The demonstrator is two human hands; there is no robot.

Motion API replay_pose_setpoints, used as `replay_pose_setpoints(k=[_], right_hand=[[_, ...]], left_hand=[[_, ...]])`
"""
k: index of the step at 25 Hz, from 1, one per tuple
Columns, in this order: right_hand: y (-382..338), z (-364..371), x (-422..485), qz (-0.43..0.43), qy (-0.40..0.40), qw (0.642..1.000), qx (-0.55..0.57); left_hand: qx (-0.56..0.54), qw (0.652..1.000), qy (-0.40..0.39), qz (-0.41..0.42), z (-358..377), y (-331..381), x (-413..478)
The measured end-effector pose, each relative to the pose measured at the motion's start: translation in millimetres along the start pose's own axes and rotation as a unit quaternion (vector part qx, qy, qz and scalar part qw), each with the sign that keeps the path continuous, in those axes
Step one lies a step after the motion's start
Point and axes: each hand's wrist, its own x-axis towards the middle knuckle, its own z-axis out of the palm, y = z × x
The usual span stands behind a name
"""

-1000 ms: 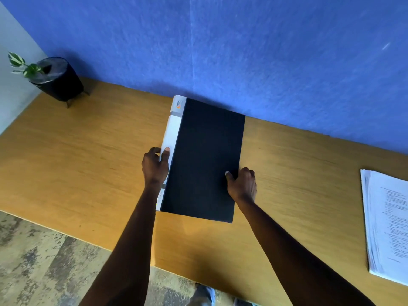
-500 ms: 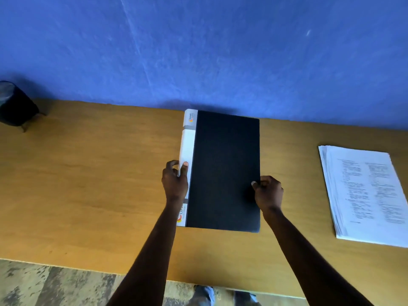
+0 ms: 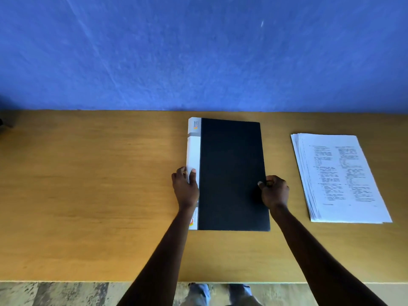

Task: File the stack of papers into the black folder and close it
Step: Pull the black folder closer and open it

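Observation:
The black folder (image 3: 231, 171) lies closed and flat on the wooden desk (image 3: 88, 195), its white spine strip on the left side. My left hand (image 3: 185, 187) grips the spine edge, thumb on top of the white strip. My right hand (image 3: 274, 192) pinches the folder's right edge about halfway down, fingers curled around the cover. The stack of papers (image 3: 340, 177), white printed sheets slightly fanned, rests on the desk to the right of the folder, apart from both hands.
A blue wall (image 3: 198, 51) rises directly behind the desk's far edge. The desk's near edge runs along the bottom, with patterned floor and shoes (image 3: 220, 293) below it. A dark object (image 3: 1, 124) is barely visible at the far left.
The view has swung left to right, so the folder sits squarer and the paper stack is fully in sight. My right hand shifted from the cover to pinching the folder's right edge.

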Motion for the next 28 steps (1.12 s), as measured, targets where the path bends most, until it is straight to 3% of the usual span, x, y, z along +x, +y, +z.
replay_pose_setpoints(k=[12,17,23,28], right_hand=[[10.2,-8.1,3.4,-0.017,-0.018,0.999,-0.033],[9.4,-13.7,3.0,-0.014,-0.009,0.999,-0.05],[-7.1,-26.5,-1.7,-0.015,0.023,0.998,-0.05],[-41.1,-51.0,-15.2,-0.069,0.039,0.994,0.079]], left_hand=[[0.098,0.994,0.012,0.042,10.6,-5.3,-15.8],[0.196,0.978,0.015,0.068,12.7,-9.7,-17.3],[0.152,0.988,-0.006,0.04,6.7,-0.5,-13.3],[0.097,0.995,-0.008,0.006,-9.4,16.1,-3.5]])
